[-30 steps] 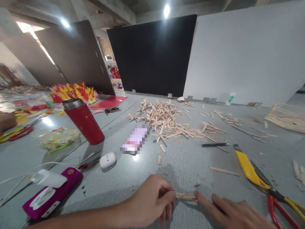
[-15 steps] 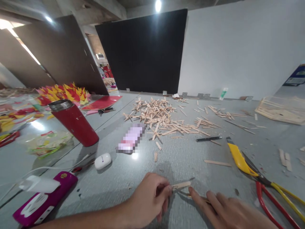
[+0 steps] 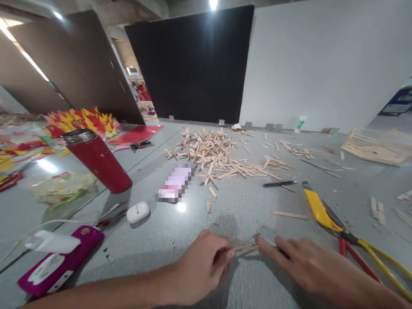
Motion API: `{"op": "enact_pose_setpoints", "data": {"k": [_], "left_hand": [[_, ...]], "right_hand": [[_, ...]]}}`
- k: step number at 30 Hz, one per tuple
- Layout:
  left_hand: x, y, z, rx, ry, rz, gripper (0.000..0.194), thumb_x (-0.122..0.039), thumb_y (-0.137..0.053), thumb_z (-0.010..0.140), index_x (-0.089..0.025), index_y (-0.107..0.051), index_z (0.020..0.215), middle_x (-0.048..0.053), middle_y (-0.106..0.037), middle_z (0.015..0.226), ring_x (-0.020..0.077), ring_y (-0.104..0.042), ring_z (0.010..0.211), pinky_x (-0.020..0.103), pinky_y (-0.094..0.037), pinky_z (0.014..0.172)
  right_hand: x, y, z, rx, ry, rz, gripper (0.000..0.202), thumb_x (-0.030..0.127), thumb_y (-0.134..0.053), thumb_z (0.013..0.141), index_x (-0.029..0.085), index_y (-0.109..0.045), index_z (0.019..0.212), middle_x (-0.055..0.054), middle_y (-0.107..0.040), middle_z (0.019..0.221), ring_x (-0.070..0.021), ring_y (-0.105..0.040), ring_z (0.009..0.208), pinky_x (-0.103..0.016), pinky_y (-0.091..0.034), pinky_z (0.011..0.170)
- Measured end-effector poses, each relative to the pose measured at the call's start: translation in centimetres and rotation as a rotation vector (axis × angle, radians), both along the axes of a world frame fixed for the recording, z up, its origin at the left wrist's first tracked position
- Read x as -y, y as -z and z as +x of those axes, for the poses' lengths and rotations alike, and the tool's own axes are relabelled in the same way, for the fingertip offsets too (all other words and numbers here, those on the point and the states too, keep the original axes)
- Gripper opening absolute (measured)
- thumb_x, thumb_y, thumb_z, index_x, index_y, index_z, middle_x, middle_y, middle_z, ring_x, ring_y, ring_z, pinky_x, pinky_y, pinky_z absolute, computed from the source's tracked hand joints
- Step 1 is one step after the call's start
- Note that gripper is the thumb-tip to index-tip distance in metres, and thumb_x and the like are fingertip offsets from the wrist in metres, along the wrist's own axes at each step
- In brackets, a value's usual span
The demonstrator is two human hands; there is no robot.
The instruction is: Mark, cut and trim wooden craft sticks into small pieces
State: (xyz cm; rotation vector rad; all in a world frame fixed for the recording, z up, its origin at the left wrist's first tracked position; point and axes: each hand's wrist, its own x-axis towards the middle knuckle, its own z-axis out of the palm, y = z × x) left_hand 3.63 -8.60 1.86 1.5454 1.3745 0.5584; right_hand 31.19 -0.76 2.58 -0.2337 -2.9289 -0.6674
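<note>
Hands at the near edge of the grey surface point(image 3: 244, 206), both low on it and close together. Left hand point(image 3: 201, 266) curled, fingers point(image 3: 227, 254) pinched narrow on the left end of a small wooden stick point(image 3: 246, 248). Right hand point(image 3: 305, 266) flat and spread, fingers point(image 3: 265, 248) stretched out, index tip pressed on the stick's right end; nothing gripped there. Stick lying roughly level between the two hands, just off or on the surface, hard to tell which. Farther back, toward the middle, a loose heap of wooden sticks point(image 3: 212, 154), with stray pieces scattered to the right. Blurred pink phone point(image 3: 175, 183) just left of the heap, white earbud case point(image 3: 137, 212) nearer, red flask point(image 3: 96, 159) upright toward the left side. Magenta power bank point(image 3: 61, 266) with a white plug on top at the near left corner. Black pen point(image 3: 279, 183) right of centre, a single long stick point(image 3: 290, 214) nearer than it. Yellow utility knife point(image 3: 317, 208) on the right, red and yellow handled pliers point(image 3: 370, 257) beside it, running to the near right corner. Stick-built frame point(image 3: 373, 148) at the far right edge. Red and yellow paper shapes point(image 3: 80, 122) at the far left.
</note>
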Motion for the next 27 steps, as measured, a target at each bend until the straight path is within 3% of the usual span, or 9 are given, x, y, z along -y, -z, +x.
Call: {"op": "enact_pose_setpoints", "data": {"k": [4, 11, 17, 23, 27], "left_hand": [[0.2, -0.1, 0.2, -0.001, -0.029, 0.020, 0.046, -0.043, -0.044, 0.108, -0.024, -0.047, 0.066, -0.002, -0.050, 0.052, 0.0131, -0.053, 0.044, 0.024, -0.040, 0.052], [0.4, 0.2, 0.3, -0.012, -0.022, 0.064, 0.043, -0.038, -0.046, 0.107, -0.024, -0.046, 0.067, -0.003, -0.049, 0.051, 0.0128, -0.049, 0.044, 0.025, -0.038, 0.053], [0.4, 0.3, 0.3, -0.032, -0.013, 0.121, 0.044, -0.038, -0.044, 0.109, -0.023, -0.046, 0.068, -0.003, -0.049, 0.054, 0.0128, -0.047, 0.047, 0.025, -0.035, 0.052], [0.0, 0.5, -0.1, 0.097, -0.042, -0.060, 0.044, -0.051, -0.048, 0.107, -0.023, -0.049, 0.074, -0.002, -0.057, 0.059, 0.0120, -0.053, 0.043, 0.023, -0.039, 0.046], [-0.2, 0.3, -0.2, 0.129, -0.073, -0.086, 0.044, -0.057, -0.048, 0.105, -0.023, -0.049, 0.076, -0.001, -0.059, 0.061, 0.0116, -0.053, 0.042, 0.022, -0.038, 0.045]], "right_hand": [[0.7, 0.2, 0.0, -0.037, 0.032, 0.016, 0.060, -0.002, -0.041, 0.085, 0.010, -0.056, 0.141, -0.001, -0.072, 0.076, -0.0210, -0.062, 0.046, -0.038, -0.036, 0.045], [1.1, 0.2, -0.2, -0.023, 0.040, 0.015, 0.064, -0.006, -0.042, 0.079, 0.008, -0.052, 0.141, -0.002, -0.073, 0.078, -0.0212, -0.065, 0.047, -0.037, -0.039, 0.044], [1.5, 1.2, 0.1, -0.008, 0.085, 0.014, 0.070, -0.007, -0.043, 0.077, 0.004, -0.049, 0.146, -0.002, -0.070, 0.079, -0.0211, -0.067, 0.048, -0.036, -0.041, 0.045], [1.1, 1.9, -0.1, -0.074, 0.072, 0.002, 0.070, -0.010, -0.039, 0.077, 0.003, -0.050, 0.145, -0.003, -0.073, 0.084, -0.0212, -0.068, 0.049, -0.036, -0.044, 0.043], [1.1, 1.8, -0.4, -0.166, 0.068, -0.057, 0.076, -0.010, -0.040, 0.071, 0.005, -0.051, 0.145, -0.001, -0.073, 0.083, -0.0187, -0.068, 0.048, -0.033, -0.050, 0.041]]}}
